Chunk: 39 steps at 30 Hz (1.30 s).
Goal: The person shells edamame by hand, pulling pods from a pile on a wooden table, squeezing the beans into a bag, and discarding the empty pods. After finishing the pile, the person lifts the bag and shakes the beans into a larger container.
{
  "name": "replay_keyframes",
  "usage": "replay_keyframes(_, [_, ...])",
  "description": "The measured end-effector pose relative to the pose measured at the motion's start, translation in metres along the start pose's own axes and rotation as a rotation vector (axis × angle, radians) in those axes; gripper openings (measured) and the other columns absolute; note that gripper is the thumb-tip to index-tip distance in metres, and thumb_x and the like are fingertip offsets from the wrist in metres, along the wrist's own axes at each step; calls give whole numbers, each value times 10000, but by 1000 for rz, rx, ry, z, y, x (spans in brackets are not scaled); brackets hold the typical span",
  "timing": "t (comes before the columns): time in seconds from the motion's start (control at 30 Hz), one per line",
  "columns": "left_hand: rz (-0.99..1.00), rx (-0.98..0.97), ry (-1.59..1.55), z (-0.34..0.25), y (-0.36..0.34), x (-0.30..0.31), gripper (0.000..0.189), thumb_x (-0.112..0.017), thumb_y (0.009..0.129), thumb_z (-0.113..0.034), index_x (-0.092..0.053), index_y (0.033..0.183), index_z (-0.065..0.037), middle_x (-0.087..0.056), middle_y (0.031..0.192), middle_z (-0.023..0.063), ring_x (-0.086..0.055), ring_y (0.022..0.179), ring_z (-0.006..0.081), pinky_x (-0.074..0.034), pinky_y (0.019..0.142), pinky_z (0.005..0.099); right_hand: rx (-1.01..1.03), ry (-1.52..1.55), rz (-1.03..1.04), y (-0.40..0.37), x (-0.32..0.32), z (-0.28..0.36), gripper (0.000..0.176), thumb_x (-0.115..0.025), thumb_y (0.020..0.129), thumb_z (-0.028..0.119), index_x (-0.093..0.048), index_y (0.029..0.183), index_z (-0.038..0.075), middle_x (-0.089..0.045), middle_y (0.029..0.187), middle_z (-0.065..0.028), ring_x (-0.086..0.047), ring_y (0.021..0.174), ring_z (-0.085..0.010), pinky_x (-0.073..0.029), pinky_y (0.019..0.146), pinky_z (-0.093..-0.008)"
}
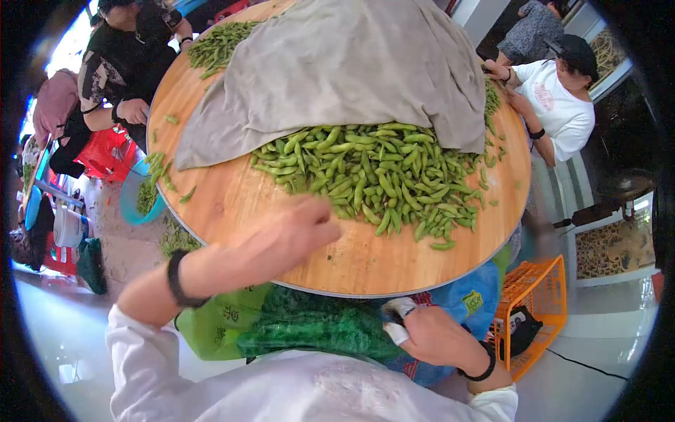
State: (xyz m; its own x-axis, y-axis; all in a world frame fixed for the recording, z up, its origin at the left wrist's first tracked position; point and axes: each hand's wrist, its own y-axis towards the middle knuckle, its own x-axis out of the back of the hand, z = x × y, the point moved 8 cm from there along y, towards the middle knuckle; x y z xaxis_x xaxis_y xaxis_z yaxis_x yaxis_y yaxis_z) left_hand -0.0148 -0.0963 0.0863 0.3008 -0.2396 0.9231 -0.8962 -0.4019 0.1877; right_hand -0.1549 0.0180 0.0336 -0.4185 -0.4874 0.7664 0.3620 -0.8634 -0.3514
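Pods [380,176] heaped on round table [436,264], partly hidden under grey cloth [337,70]. Blue basin [129,191] at left with more pods; orange crate [560,295] at right with dark bag [524,334], contents unseen. Hands apart: left hand [292,228] blurred, curled near the heap, grip impossible to tell; right hand [434,337] below table edge, white wrapping [396,333] at its fingers, hard to make out whether held.

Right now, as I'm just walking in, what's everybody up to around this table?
Green bean pods lie heaped on a round wooden table, partly under a grey cloth. The wearer's left hand, blurred, is over the table beside them; whether it holds one isn't clear. The right hand is lower, with something white by its fingers. Two other people are at the table's sides.
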Motion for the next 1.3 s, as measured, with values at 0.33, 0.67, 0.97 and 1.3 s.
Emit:
replay_keyframes(0.33, [-67,-110,147,21,63,-51,168,-580,681,-96,-504,823,-50,-470,883,135,-487,878,287,-436,729,378,181,-47,-447,8,32,19,274,-561,818,198,-554,997,-9,-514,543,-141,-530,474,-316,-412,435,-413])
replay_keyframes(0.67, [-356,-236,54,4,61,-3,188,-602,716,-61,-496,870,-43,-522,792,102,-537,746,304,-425,703,386,462,88,528,35,-125,48,267,-523,810,203,-494,944,-27,-556,615,-232,-578,602,-401,-452,539,-488])
replay_keyframes(0.97, [-263,35,-369,-14,18,-9,166,-622,726,-18,-600,889,-37,-508,753,94,-533,614,229,-435,525,304,132,274,-154,8,8,27,420,-595,794,204,-479,1118,-37,-576,647,-213,-587,605,-374,-456,537,-453])
replay_keyframes(1.3, [-222,584,-1337,-7,-2,-78,127,-666,756,-16,-609,869,-1,-572,794,10,-552,698,83,-448,600,216,-66,453,-453,28,23,-4,191,-601,790,131,-576,925,-2,-565,656,-169,-561,551,-316,-443,504,-351])
